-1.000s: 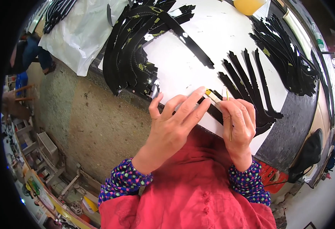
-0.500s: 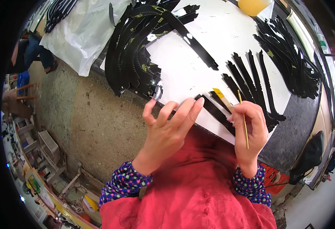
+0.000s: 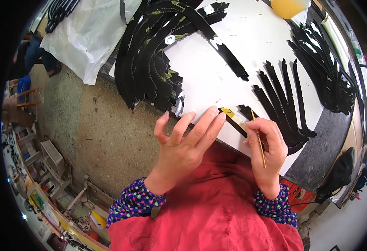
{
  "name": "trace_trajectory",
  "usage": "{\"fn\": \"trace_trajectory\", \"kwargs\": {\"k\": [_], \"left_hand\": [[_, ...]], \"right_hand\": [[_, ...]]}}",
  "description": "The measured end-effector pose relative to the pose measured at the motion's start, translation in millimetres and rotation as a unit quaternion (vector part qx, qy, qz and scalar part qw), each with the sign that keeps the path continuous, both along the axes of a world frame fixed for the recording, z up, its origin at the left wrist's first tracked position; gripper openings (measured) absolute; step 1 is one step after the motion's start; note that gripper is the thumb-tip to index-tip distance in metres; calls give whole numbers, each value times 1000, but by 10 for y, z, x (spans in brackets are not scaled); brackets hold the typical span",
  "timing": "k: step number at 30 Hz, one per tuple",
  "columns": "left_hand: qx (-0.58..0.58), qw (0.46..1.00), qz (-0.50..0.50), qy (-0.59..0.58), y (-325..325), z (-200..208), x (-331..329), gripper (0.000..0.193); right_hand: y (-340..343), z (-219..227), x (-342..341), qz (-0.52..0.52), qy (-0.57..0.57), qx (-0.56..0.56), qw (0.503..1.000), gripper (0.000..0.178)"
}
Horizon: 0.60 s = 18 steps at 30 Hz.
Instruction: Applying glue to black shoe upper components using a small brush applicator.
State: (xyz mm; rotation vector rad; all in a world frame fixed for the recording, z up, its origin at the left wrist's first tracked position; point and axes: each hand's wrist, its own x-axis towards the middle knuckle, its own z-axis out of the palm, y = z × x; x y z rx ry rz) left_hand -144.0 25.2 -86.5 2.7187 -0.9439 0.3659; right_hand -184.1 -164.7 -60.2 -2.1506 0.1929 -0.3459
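Along the white board, my left hand is spread; my right hand is pinched. A black strip lies by my left fingertips; over it, my right grips a yellow-ended flat piece and a thin stick.

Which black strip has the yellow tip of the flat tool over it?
The strip slanting from beside the left hand toward the right hand; only this one lies under the flat tool's yellow tip.

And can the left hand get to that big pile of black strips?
Probably yes. The left hand is close to the lower end of the big pile of black strips, and nothing seems to stand between them.
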Motion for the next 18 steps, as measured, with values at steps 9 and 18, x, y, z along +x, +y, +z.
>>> {"fn": "trace_trajectory", "kwargs": {"k": [9,18], "left_hand": [[-28,1000,-9,5,30,-35,-5,38],[-10,999,-34,-5,50,-30,10,37]], "right_hand": [[45,52,23,12,-1,-55,998,19],[74,45,27,12,-3,-72,997,20]]}}
